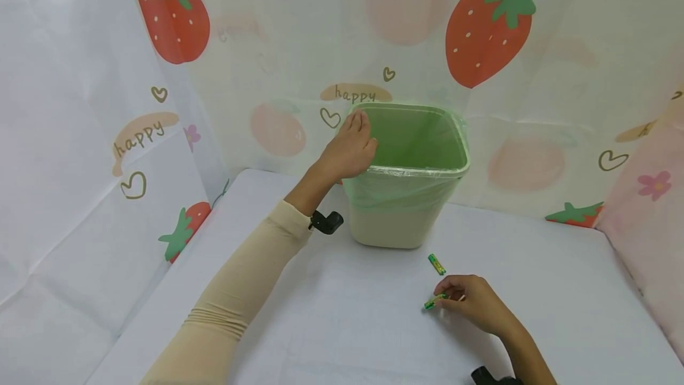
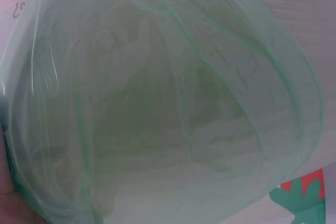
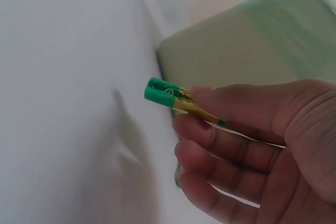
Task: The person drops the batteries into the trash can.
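Note:
A pale trash can (image 1: 395,224) stands upright at the back of the table, lined with a thin green plastic bag (image 1: 406,189) folded over its rim. At the can's left rim, my left hand (image 1: 350,146) grips the edge and the bag; the bag (image 2: 157,98) fills the left wrist view. In front of the can, my right hand (image 1: 475,302) pinches a green and gold battery (image 3: 163,93) between thumb and fingers, just over the table. A second battery (image 1: 436,264) lies on the table between that hand and the can; fingers mostly hide it in the right wrist view.
The table (image 1: 342,325) has a white cloth. Behind it hangs a pale curtain (image 1: 299,34) printed with strawberries and hearts, close behind the can. More cloth rises along the left and right sides. A black wrist camera (image 1: 327,222) sits on the left wrist.

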Available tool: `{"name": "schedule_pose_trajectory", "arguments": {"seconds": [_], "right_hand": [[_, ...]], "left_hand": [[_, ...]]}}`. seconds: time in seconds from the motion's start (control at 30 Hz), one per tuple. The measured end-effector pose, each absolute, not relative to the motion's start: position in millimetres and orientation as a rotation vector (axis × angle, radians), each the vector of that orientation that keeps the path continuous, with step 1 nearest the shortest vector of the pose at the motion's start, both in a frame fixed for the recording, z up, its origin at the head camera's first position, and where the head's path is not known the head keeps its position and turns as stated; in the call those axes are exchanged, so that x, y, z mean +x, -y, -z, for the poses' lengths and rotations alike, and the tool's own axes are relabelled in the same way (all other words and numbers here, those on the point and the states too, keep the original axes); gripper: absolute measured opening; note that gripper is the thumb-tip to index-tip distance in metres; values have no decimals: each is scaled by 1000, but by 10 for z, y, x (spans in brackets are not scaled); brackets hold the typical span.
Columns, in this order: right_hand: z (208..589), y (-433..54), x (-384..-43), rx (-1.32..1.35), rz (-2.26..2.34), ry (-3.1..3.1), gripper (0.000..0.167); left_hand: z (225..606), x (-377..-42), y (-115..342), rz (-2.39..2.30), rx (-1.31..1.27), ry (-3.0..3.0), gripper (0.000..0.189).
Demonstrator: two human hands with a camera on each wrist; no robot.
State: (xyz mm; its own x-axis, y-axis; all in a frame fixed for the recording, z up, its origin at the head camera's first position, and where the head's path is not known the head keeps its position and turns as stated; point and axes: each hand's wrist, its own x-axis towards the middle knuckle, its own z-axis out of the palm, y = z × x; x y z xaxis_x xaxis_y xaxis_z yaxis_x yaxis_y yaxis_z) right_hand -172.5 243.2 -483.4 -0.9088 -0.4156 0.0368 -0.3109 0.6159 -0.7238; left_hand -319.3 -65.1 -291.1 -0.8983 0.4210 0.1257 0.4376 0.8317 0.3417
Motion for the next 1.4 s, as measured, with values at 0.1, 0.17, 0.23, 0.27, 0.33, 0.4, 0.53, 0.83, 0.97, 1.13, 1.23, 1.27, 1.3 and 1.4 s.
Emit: {"name": "schedule_pose_trajectory", "arguments": {"seconds": [0.1, 0.17, 0.23, 0.27, 0.33, 0.4, 0.53, 0.83, 0.97, 1.13, 1.23, 1.27, 1.3, 1.4], "right_hand": [[4781, -2392, -1692, -621, 1200, -2697, 8], [4740, -2363, -1668, -627, 1216, -2697, 8], [4700, -2337, -1645, -629, 1231, -2698, 9], [4681, -2326, -1633, -628, 1236, -2702, 10], [4650, -2305, -1611, -629, 1252, -2711, 11], [4623, -2287, -1590, -633, 1273, -2722, 11], [4572, -2251, -1558, -640, 1326, -2747, 10], [4440, -2199, -1493, -677, 1404, -2831, 11], [4383, -2180, -1451, -668, 1424, -2870, 12], [4336, -2182, -1402, -671, 1429, -2931, 13], [4314, -2177, -1383, -682, 1443, -2952, 13], [4304, -2171, -1382, -690, 1449, -2956, 14], [4292, -2162, -1383, -701, 1452, -2961, 14], [4224, -2131, -1393, -730, 1451, -2982, 15]], "left_hand": [[2910, -3190, 652, 580, -691, 2962, 64], [2911, -3190, 651, 584, -686, 2961, 64], [2917, -3194, 649, 588, -684, 2962, 64], [2920, -3197, 648, 586, -684, 2964, 64], [2925, -3203, 647, 572, -687, 2969, 64], [2927, -3206, 647, 560, -692, 2973, 64], [2923, -3193, 652, 570, -685, 2970, 64], [2913, -3180, 669, 604, -676, 2956, 64], [2915, -3185, 659, 619, -677, 2948, 64], [2942, -3211, 631, 603, -696, 2956, 64], [2950, -3219, 632, 587, -717, 2949, 64], [2949, -3217, 635, 589, -719, 2945, 64], [2943, -3213, 640, 593, -717, 2943, 64], [2928, -3209, 654, 600, -708, 2937, 64]]}}
